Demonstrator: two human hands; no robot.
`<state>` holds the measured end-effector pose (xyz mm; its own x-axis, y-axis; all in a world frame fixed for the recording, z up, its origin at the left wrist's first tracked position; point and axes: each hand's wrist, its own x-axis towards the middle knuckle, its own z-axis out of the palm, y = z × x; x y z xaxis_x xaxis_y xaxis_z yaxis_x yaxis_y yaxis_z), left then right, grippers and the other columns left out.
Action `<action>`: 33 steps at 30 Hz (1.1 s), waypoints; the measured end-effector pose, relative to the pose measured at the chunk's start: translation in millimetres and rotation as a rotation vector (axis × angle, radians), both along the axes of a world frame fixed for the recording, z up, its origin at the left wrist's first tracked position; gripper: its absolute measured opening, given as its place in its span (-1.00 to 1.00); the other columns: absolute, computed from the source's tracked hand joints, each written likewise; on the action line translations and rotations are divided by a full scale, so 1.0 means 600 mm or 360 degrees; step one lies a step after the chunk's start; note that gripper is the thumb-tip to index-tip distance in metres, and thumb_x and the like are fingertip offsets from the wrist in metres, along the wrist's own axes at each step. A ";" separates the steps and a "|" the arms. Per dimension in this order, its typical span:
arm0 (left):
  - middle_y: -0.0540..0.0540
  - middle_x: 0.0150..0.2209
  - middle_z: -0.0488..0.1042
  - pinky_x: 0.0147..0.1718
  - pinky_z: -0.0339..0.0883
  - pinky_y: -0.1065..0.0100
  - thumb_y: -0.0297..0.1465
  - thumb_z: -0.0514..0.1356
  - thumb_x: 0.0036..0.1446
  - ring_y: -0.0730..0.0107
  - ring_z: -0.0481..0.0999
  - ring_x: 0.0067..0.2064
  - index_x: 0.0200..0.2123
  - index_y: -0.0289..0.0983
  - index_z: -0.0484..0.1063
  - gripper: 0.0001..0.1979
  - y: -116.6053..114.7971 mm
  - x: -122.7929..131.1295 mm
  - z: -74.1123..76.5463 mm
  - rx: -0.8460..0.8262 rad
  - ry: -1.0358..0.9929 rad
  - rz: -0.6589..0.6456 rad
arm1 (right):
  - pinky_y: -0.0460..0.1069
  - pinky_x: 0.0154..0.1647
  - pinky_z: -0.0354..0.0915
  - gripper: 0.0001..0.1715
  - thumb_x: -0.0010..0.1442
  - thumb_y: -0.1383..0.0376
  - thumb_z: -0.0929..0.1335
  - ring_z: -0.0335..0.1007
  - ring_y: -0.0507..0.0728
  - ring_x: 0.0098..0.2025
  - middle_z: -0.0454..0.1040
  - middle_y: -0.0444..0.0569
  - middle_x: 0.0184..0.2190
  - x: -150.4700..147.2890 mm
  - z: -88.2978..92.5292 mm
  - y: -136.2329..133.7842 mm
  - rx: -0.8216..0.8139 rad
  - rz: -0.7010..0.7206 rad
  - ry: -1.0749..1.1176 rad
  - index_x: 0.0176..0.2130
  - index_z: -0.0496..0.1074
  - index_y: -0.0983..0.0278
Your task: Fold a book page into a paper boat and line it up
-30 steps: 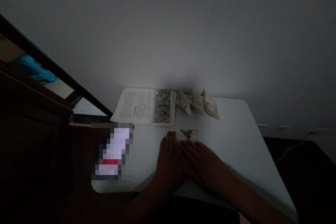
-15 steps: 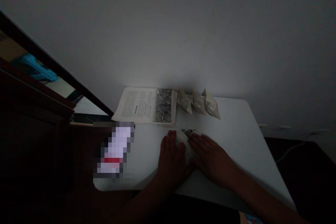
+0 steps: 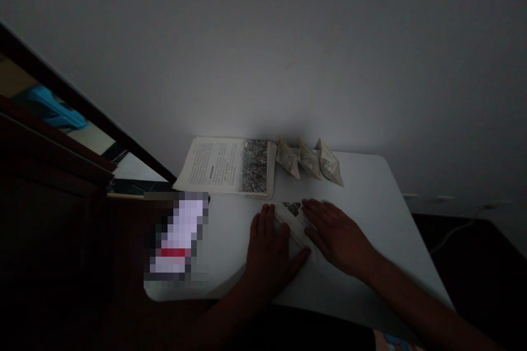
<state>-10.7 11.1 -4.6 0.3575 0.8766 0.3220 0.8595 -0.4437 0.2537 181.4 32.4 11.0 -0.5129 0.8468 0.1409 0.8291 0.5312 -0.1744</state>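
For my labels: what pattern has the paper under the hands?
Paper: dark grey photo print; head view.

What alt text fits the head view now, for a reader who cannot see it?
In dim light, a person's left hand and right hand lie flat on a partly folded printed sheet on a white table. Behind them, near the wall, lie an open book and three folded paper pieces in a row.

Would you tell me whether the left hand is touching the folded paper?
Touching: the head view shows the left hand pressed flat on the folded paper.
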 end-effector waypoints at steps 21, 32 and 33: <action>-0.41 0.19 0.11 0.15 -0.11 -0.14 -0.01 0.10 0.03 -0.13 -0.02 0.26 -0.20 -0.34 0.34 -0.50 0.000 -0.008 0.002 -0.0117 0.0003 -0.0117 | -0.04 -0.34 0.33 -0.90 0.08 0.32 0.31 0.42 0.07 -0.40 0.49 -0.11 -0.44 0.007 0.004 0.051 -0.0479 -0.0580 0.1036 -0.34 0.41 0.24; -0.44 0.21 0.07 0.16 -0.20 -0.16 0.01 0.08 0.04 -0.12 -0.09 0.28 -0.14 -0.36 0.34 -0.45 -0.001 -0.009 0.003 -0.0165 -0.0001 -0.0171 | -0.02 -0.47 0.35 -0.76 0.02 0.20 0.36 0.42 0.07 -0.53 0.51 -0.08 -0.46 0.010 -0.001 0.052 -0.0780 -0.0644 0.1323 -0.28 0.40 0.26; -0.44 0.21 0.07 0.16 -0.21 -0.16 0.01 0.08 0.04 -0.12 -0.09 0.28 -0.15 -0.36 0.34 -0.45 -0.001 -0.009 0.003 -0.0165 0.0001 -0.0172 | -0.04 -0.52 0.33 -0.75 0.01 0.19 0.37 0.39 0.05 -0.57 0.50 -0.09 -0.49 0.009 -0.003 0.053 -0.0813 -0.0666 0.1341 -0.28 0.39 0.26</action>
